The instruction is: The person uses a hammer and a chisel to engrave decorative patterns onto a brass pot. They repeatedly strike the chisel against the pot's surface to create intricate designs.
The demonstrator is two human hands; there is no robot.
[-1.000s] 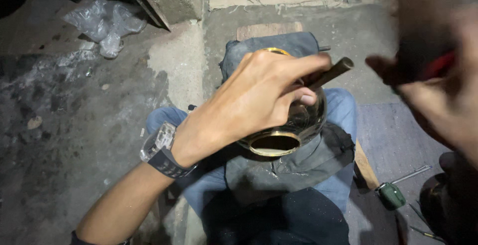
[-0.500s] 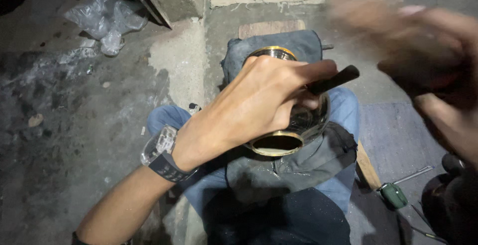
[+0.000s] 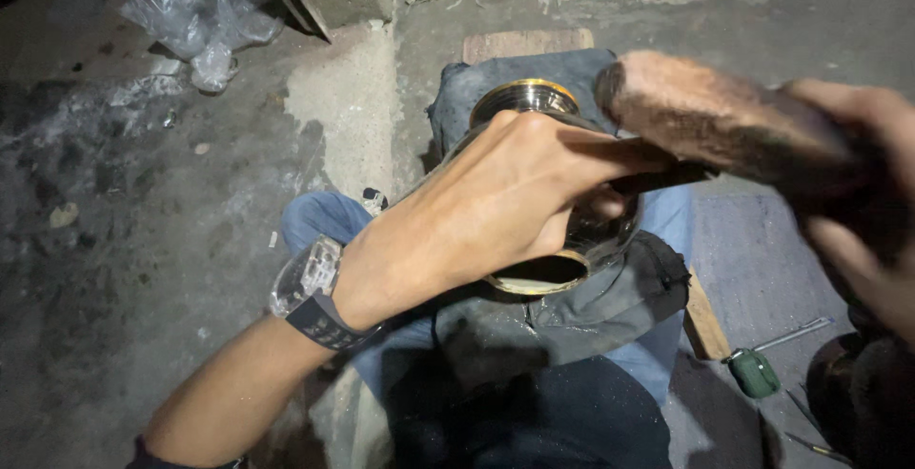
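Left hand [image 3: 496,212] pinches a punch [image 3: 667,178] against the pot [image 3: 572,240]; right hand [image 3: 858,221], at three o'clock, grips a mallet [image 3: 715,116]; striking step, needs squareness.

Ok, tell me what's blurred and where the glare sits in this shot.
Head view: the right hand and the brownish block it holds are smeared by motion; the left hand on the brass vessel is sharp; glare lies on the vessel's polished rim; the floor to the left is dim.
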